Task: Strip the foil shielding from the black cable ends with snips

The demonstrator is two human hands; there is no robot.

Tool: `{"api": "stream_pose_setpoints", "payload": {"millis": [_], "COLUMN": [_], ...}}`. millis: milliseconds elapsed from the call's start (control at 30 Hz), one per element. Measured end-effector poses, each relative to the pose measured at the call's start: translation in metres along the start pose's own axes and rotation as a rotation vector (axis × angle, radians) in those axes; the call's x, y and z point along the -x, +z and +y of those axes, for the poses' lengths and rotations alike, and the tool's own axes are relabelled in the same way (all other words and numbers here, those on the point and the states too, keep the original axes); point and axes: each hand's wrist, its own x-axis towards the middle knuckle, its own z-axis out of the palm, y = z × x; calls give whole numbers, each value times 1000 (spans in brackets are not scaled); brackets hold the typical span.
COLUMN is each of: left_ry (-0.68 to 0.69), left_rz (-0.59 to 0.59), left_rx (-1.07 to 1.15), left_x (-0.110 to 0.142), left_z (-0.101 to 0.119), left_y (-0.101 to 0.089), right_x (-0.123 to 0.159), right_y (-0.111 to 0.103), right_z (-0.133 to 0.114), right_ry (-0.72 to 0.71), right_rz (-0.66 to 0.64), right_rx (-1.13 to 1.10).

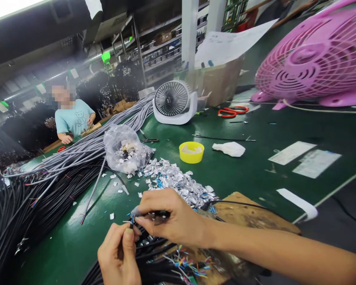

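My left hand (118, 253) is closed, with thumb and fingers pinching a black cable (131, 226) near its stripped end. My right hand (178, 217) comes in from the right and pinches the thin blue and white wires (132, 217) at that end, thumb against an index finger whose tip looks covered in grey. A dark object under the right palm is mostly hidden, and I cannot make out what it is. Below the hands lie black cables (154, 247) with stripped, multicoloured wire ends (190, 263). A heap of silver foil scraps (178, 178) lies just beyond the right hand.
On the green table (243, 178) are a plastic bag of scraps (124, 148), a yellow dish (191, 152), a white fan (173, 101), red-handled scissors (233, 111) and a pink fan (311, 59). Bundled grey cables (86, 152) run along the left. A co-worker (75, 116) sits beyond.
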Motion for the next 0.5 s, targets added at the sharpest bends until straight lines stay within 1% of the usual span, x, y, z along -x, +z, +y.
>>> {"api": "stream_pose_setpoints", "payload": {"millis": [200,267,333,433,500], "left_ry": [4,7,20,74,122], "left_rz": [-40,-52,-49,-6,33], "left_rx": [-16,-6,11,35,40], "left_x": [-1,-1,-1,1,2], "left_z": [1,1,0,1,3], "left_y": [-2,-3,-4,-5,-5], "right_x": [-1,-3,-4,-7,-10], "right_y": [-1,-2,-4,-5,-5], "right_z": [0,0,-2,-4,-6], "right_ry": [30,80,208,464,562], "right_rz": [-33,-57,-110,-233,-269], "right_rx": [-31,-70,-167,-417,-539]}}
